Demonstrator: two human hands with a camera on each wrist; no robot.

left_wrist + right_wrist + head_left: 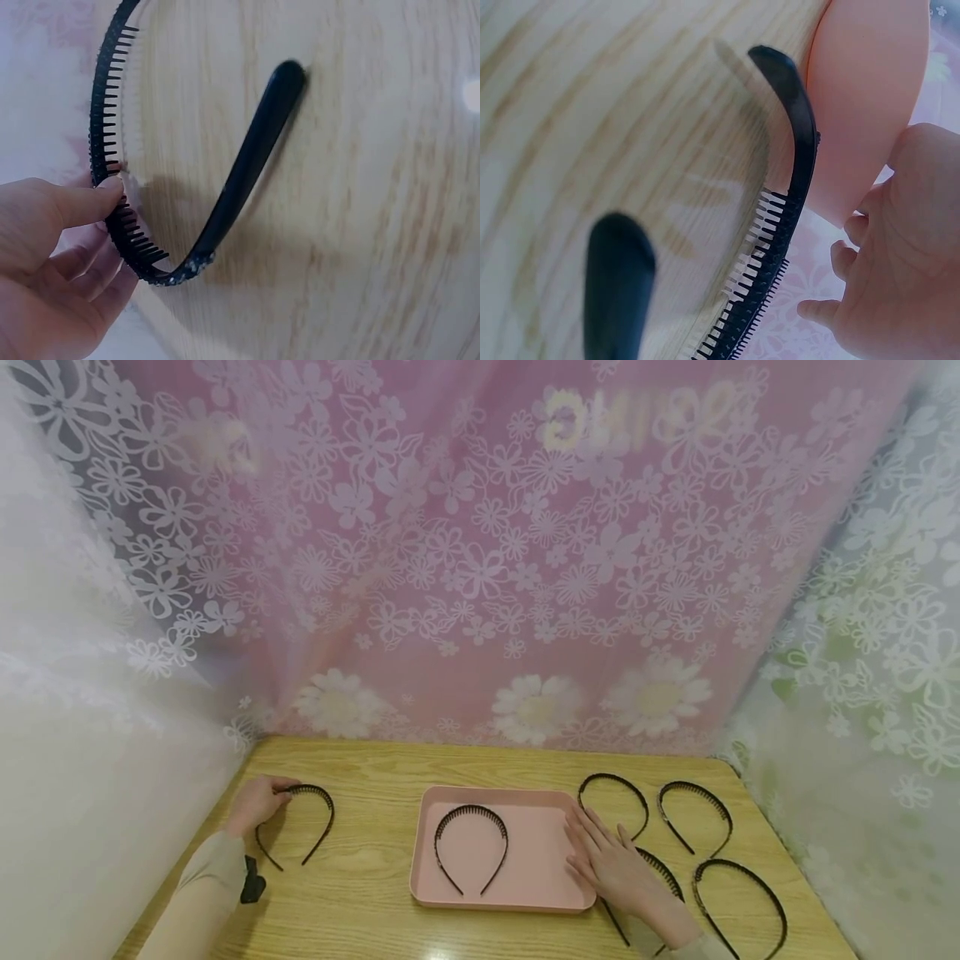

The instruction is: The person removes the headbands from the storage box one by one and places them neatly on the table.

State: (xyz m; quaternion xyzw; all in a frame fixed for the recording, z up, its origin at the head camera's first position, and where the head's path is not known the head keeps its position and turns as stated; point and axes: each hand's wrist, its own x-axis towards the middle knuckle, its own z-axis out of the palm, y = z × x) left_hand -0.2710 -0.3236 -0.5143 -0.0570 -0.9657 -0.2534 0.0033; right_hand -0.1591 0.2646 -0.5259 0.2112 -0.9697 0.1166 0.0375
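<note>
At the left of the table, my left hand (258, 803) pinches a black toothed headband (331, 814) near its top. The left wrist view shows thumb and fingers on the toothed band, with glittery trim near one arm. Mid-table is a pink rectangular tray (536, 860), and a second black headband (472, 808) lies in its left half. My right hand (618, 870) rests at the tray's right rim with its fingers extended. Beneath that hand and wrist, another black headband (662, 867) is partly covered; its toothed band and smooth arm show in the right wrist view.
Further black headbands lie right of the tray: one behind the right hand (611, 776), one at the back right (697, 787) and one at the front right (765, 887). Flowered curtains (487, 568) enclose the wooden table (360, 852) at the back and sides.
</note>
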